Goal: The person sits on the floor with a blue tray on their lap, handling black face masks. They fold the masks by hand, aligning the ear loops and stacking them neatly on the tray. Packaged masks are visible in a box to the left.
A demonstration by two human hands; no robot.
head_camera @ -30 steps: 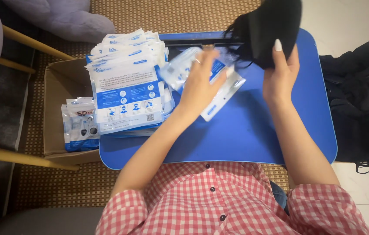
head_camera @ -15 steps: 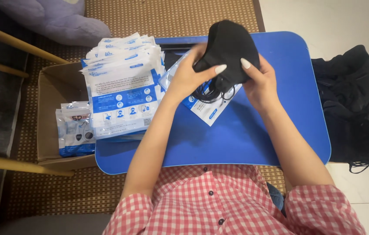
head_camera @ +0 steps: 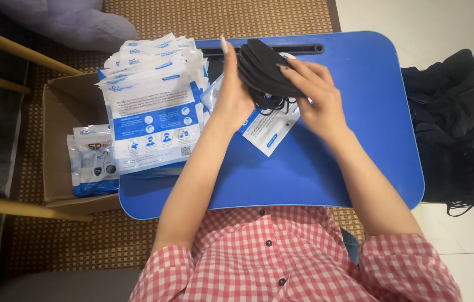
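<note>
A stack of black face masks (head_camera: 265, 70) is held edge-on above the blue lap table (head_camera: 360, 156). My left hand (head_camera: 231, 98) presses its palm against the stack's left side, fingers pointing up. My right hand (head_camera: 315, 98) grips the stack from the right, fingers over its top. Their ear loops dangle under the stack. A white and blue mask pouch (head_camera: 270, 131) lies flat on the table just beneath both hands.
A fanned pile of white and blue pouches (head_camera: 150, 106) covers the table's left part. A cardboard box (head_camera: 60, 112) with filled pouches (head_camera: 91, 159) stands left on the woven mat. A heap of loose black masks (head_camera: 455, 128) lies right of the table. A wooden chair leg (head_camera: 24, 210) crosses at left.
The black masks came down from the table's far right corner toward its middle. They went from a held-up bundle to a flat stack squeezed between both hands.
</note>
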